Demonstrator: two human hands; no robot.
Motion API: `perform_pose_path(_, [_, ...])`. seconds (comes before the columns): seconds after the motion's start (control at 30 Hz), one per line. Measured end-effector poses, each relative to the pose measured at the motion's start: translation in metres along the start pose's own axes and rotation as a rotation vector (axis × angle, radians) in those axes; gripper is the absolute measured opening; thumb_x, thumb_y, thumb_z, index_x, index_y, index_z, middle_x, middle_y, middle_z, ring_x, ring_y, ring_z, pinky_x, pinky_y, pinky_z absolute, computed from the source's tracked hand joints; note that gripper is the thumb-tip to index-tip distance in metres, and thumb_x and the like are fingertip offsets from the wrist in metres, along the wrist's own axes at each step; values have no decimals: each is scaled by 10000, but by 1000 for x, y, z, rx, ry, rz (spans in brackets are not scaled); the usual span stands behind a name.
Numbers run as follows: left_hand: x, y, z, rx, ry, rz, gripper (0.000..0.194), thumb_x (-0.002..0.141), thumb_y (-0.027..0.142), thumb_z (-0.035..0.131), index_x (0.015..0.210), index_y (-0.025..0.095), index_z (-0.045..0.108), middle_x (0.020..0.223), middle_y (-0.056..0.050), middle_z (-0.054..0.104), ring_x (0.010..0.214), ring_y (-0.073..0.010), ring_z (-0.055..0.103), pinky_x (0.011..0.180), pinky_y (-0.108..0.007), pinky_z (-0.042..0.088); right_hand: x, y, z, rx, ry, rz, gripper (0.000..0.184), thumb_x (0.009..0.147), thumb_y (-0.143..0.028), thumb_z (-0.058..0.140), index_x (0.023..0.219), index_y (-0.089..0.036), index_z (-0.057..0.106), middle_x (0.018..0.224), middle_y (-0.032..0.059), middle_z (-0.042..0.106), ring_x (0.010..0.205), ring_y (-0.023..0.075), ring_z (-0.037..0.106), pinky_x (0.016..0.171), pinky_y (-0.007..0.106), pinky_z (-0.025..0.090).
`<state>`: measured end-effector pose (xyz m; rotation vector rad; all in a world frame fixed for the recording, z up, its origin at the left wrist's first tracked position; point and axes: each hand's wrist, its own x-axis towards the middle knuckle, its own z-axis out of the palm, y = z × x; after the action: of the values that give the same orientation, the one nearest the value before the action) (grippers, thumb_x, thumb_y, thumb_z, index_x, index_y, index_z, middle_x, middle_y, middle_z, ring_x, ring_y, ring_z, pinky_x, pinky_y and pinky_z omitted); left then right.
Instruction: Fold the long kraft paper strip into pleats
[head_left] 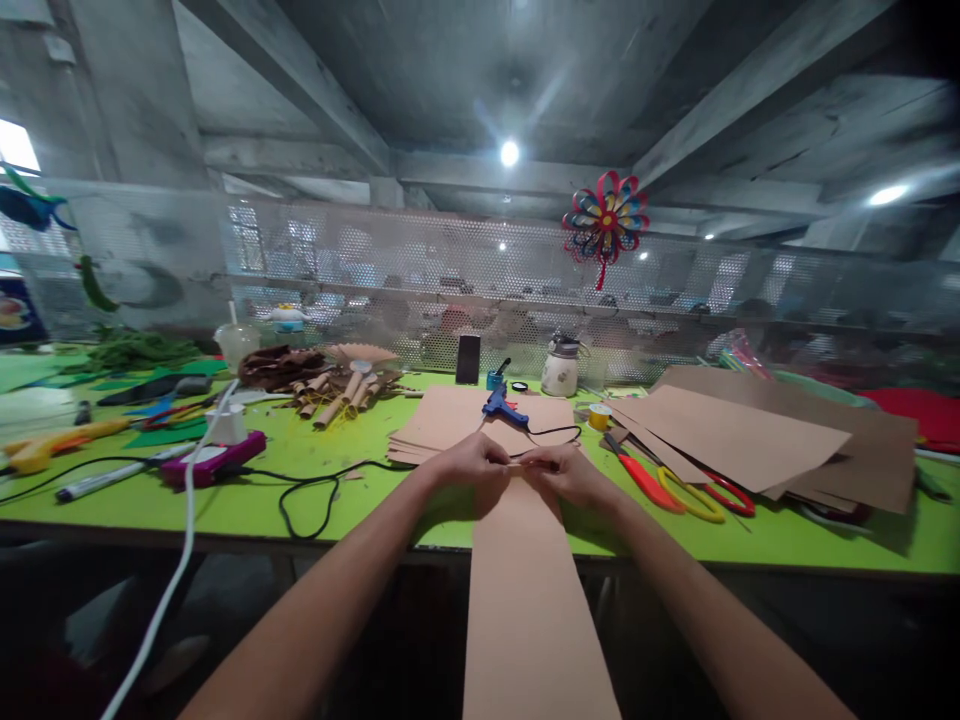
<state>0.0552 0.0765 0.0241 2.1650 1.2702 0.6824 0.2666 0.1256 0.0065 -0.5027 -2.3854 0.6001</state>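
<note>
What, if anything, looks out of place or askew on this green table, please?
The brown sheets to the right lie skewed, their edges splayed at different angles, unlike the neater stack under the blue glue gun.

Left fingers [495, 453], right fingers [546, 457]: pinching tan strip [529, 600] | blue glue gun [504, 406]: on sheet stack [439, 418]

Smooth, matt paper-like strip [529, 600], blue plastic glue gun [504, 405], rough concrete ceiling [435, 80]
</note>
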Motion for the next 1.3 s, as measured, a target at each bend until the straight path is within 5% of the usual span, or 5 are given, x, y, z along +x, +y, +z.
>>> perform_pose_path(0.4, [2, -10, 6, 180, -12, 110, 252, 770, 172, 448, 827, 97, 682, 726, -21, 634, 652, -120, 485, 603, -200, 375, -2, 9, 17, -192, -34, -68, 218, 821, -119, 477, 988, -151, 614, 843, 73, 671, 731, 152, 574, 657, 236, 398])
perform_pose_path(0.7, [5, 1, -2, 111, -91, 16, 291, 687, 123, 443, 845, 96, 685, 681, 4, 595, 625, -112, 470, 562, -186, 357, -2, 3, 16, -223, -17, -134, 322, 734, -29, 478, 984, -162, 633, 829, 43, 648, 716, 140, 536, 653, 230, 391])
perform_pose_path(0.9, [3, 20, -27, 135, -274, 3, 273, 798, 274, 502, 910, 131, 706, 715, -1, 611, 622, -110, 470, 556, -183, 336, -1, -8, 23, -519, 97, -346, 168, 806, -103, 493, 942, -125, 590, 799, 81, 563, 729, 177, 481, 647, 277, 393])
perform_pose_path(1.1, [-13, 20, -37, -89, -264, -46, 378, 863, 432, 483, 1006, 149, 690, 870, -40, 649, 716, -132, 503, 667, -214, 376, -1, -15, 23, -566, 161, -453, 250, 749, -69, 489, 987, -96, 560, 799, 88, 516, 778, 204, 435, 694, 320, 402])
perform_pose_path(1.3, [-14, 12, -28, -175, -221, -70, 404, 845, 478, 508, 977, 137, 679, 912, -55, 641, 792, -159, 514, 715, -227, 377, -2, -14, 22, -571, 178, -482, 199, 789, -100, 482, 960, -115, 582, 780, 73, 506, 748, 194, 422, 674, 322, 393])
